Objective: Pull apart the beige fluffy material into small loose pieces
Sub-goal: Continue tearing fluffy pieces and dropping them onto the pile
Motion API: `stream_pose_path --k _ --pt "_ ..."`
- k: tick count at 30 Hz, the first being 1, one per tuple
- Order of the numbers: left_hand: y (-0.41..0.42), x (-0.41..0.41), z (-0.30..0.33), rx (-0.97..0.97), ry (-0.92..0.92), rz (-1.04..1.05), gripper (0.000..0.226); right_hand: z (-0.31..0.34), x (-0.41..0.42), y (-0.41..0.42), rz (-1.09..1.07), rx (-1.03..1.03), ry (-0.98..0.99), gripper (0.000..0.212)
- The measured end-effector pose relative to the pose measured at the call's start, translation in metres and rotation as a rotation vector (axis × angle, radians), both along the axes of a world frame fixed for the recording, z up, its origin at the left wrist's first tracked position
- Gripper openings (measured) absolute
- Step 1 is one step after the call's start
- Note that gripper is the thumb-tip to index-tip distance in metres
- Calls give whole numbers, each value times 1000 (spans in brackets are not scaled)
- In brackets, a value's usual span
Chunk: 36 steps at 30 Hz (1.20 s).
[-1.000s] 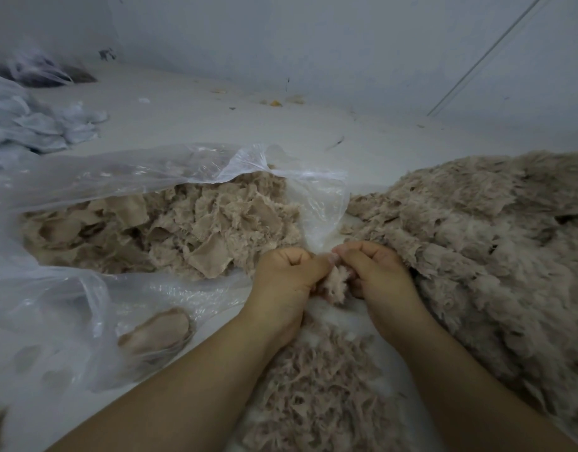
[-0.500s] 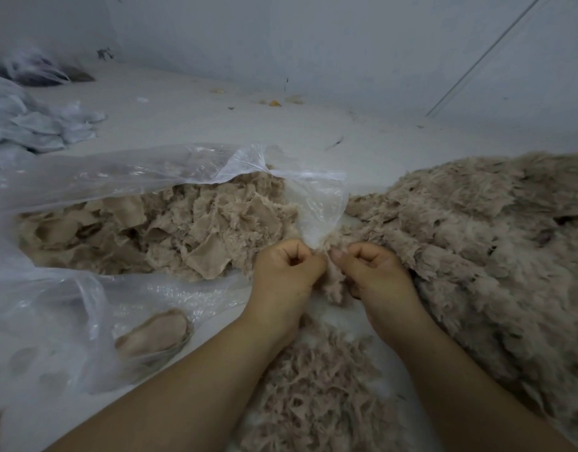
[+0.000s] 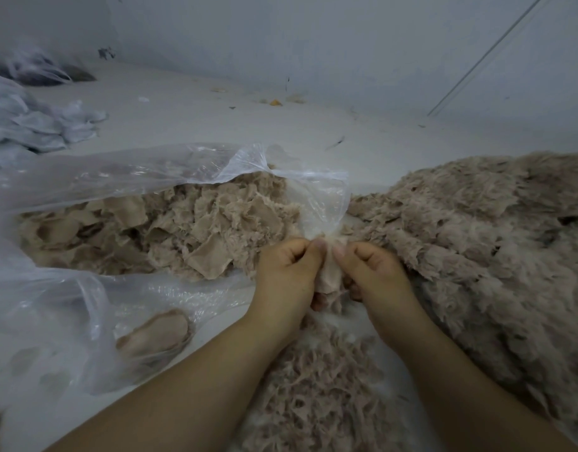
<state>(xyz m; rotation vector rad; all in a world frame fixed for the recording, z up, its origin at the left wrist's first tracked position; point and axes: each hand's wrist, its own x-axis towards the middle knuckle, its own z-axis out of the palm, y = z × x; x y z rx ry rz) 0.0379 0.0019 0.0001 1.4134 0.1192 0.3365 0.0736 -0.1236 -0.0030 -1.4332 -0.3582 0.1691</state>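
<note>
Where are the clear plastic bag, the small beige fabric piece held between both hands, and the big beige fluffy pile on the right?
Clear plastic bag (image 3: 124, 177): head view, upper wall.
Small beige fabric piece (image 3: 328, 274): head view, smooth backing.
Big beige fluffy pile (image 3: 477, 230): head view, top surface.

Both bare forearms reach in from the near edge and converge toward the middle. The left hand (image 3: 286, 272) and the right hand (image 3: 375, 272) sit close together, knuckles up, fingers curled under. Each thumb lies against its forefinger, the tips almost meeting, and both pinch one small beige scrap (image 3: 328, 275) between them. The wrists angle slightly inward.
</note>
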Motion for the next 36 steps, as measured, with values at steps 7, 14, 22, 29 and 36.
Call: stream_pose_path --k 7,14,22,29,36 --pt "2 2 2 -85 48 3 40 2 4 0 -73 -33 87 45" --pt "1 3 1 -29 43 -48 50 4 -3 2 50 7 30 21" --pt "5 1 4 155 144 -261 37 1 4 -1 -111 122 184 38" --pt "25 -1 14 295 210 -573 14 -6 11 -1 -199 70 206 39" --pt "26 -9 24 348 175 -571 36 -5 7 -2 -89 107 152 29"
